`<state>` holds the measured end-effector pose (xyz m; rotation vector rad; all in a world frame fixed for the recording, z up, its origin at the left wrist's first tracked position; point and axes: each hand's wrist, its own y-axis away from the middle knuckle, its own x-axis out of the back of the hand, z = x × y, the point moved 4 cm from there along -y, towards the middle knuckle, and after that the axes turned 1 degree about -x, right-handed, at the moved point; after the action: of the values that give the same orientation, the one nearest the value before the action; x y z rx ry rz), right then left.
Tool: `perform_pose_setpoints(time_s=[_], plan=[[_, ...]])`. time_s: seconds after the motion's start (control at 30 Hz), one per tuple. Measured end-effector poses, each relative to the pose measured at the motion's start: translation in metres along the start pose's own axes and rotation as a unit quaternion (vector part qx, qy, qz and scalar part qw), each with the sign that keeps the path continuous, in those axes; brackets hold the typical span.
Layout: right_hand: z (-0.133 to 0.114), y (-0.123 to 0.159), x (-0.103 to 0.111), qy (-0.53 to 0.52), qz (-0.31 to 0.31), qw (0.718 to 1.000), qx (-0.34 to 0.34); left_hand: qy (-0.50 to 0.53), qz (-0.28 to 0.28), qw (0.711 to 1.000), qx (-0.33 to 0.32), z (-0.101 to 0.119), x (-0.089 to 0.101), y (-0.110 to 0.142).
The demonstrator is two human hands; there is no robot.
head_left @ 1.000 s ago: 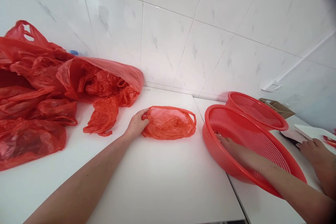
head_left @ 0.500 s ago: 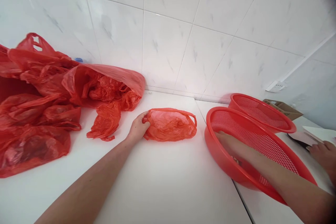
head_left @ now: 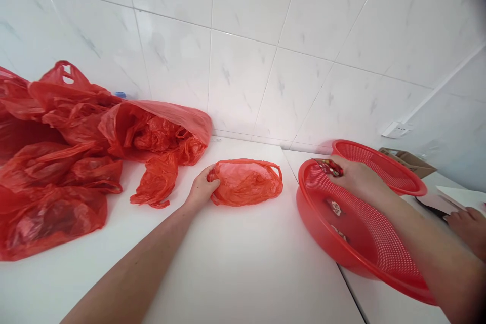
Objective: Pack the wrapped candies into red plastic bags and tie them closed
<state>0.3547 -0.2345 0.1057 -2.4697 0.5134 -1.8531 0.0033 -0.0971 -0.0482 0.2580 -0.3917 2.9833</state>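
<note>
My left hand (head_left: 203,190) grips the left edge of a small open red plastic bag (head_left: 248,181) that lies on the white counter (head_left: 228,263). My right hand (head_left: 351,176) is raised over the rim of the near red mesh basket (head_left: 341,243), its fingers closed on a few small dark-red wrapped items (head_left: 328,166). Two more such wrapped items (head_left: 336,207) lie inside that basket.
A heap of crumpled red plastic bags (head_left: 76,152) fills the left of the counter against the tiled wall. A second red basket (head_left: 379,167) stands behind the first, with a cardboard box (head_left: 408,158) behind it. Another person's hand (head_left: 469,225) rests at the right by white papers.
My right hand has come up out of the basket, now holding small wrapped items above its rim. My left hand has kept its hold on the bag.
</note>
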Motion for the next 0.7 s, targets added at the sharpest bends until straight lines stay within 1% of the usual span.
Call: perform_pose_setpoints(time_s=[0.07, 0.1, 0.17, 0.23, 0.3, 0.37, 0.43, 0.47, 0.53, 0.6, 0.7], plan=[[-0.032, -0.005, 0.001, 0.026, 0.009, 0.999, 0.045, 0.002, 0.001, 1.000, 0.001, 0.002, 0.000, 0.001], [-0.050, -0.007, -0.004, 0.022, -0.003, 0.997, 0.073, 0.004, -0.001, 1.000, 0.002, 0.002, 0.000, 0.001], [-0.087, -0.010, -0.025, 0.008, -0.043, 0.992, 0.122, 0.006, -0.007, 1.000, 0.002, 0.001, 0.000, 0.001], [-0.118, -0.013, -0.052, -0.017, -0.075, 0.985, 0.156, 0.007, -0.009, 1.000, 0.002, 0.000, 0.000, 0.000], [-0.141, -0.016, -0.077, -0.036, -0.085, 0.977, 0.190, 0.013, -0.011, 1.000, 0.001, -0.003, 0.000, -0.001], [-0.154, -0.019, -0.096, -0.022, -0.093, 0.973, 0.211, 0.024, -0.016, 1.000, 0.000, -0.006, -0.001, -0.002], [-0.158, -0.022, -0.104, 0.012, -0.097, 0.975, 0.201, 0.039, -0.022, 0.999, 0.000, -0.008, -0.002, -0.003], [-0.156, -0.024, -0.102, 0.026, -0.096, 0.976, 0.192, 0.047, -0.024, 0.999, 0.002, -0.009, -0.002, -0.003], [-0.145, -0.027, -0.089, 0.038, -0.077, 0.984, 0.154, 0.059, -0.026, 0.998, 0.006, -0.009, -0.002, -0.003], [-0.124, -0.028, -0.069, 0.041, -0.047, 0.992, 0.107, 0.061, -0.028, 0.998, 0.009, -0.009, -0.003, -0.004], [-0.075, -0.024, -0.036, 0.066, 0.005, 0.998, 0.017, 0.051, -0.025, 0.998, 0.010, -0.009, -0.003, -0.005]])
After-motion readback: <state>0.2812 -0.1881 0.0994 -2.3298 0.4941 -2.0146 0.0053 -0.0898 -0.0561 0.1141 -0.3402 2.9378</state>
